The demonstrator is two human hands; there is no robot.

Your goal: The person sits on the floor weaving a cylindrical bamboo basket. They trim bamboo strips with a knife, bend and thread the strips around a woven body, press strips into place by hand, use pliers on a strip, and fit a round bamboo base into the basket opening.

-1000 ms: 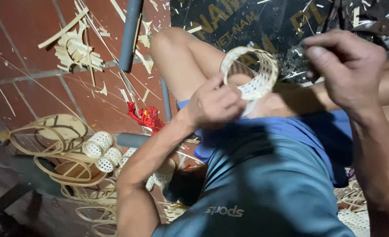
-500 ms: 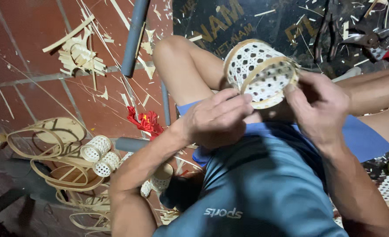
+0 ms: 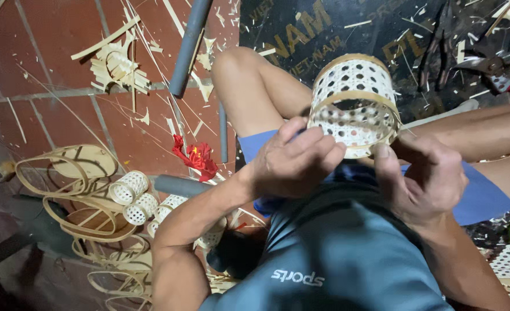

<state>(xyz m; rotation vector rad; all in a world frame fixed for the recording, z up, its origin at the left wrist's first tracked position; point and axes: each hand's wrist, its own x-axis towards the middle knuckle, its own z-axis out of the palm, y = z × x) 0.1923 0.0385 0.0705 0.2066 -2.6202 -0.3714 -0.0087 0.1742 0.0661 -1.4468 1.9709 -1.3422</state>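
We see both hands on a small woven bamboo basket (image 3: 354,103), a cylinder with hexagonal holes, held over the lap, open end toward the camera. Left hand (image 3: 294,158) grips its near-left rim, fingers curled on the band. Right hand (image 3: 422,173) pinches the near-right rim, thumb up against it. Left of the knee on the red tiles: more small woven cylinders (image 3: 133,196), bamboo strip loops (image 3: 65,190), a grey pipe (image 3: 190,43). Pliers (image 3: 497,69) lie far right.
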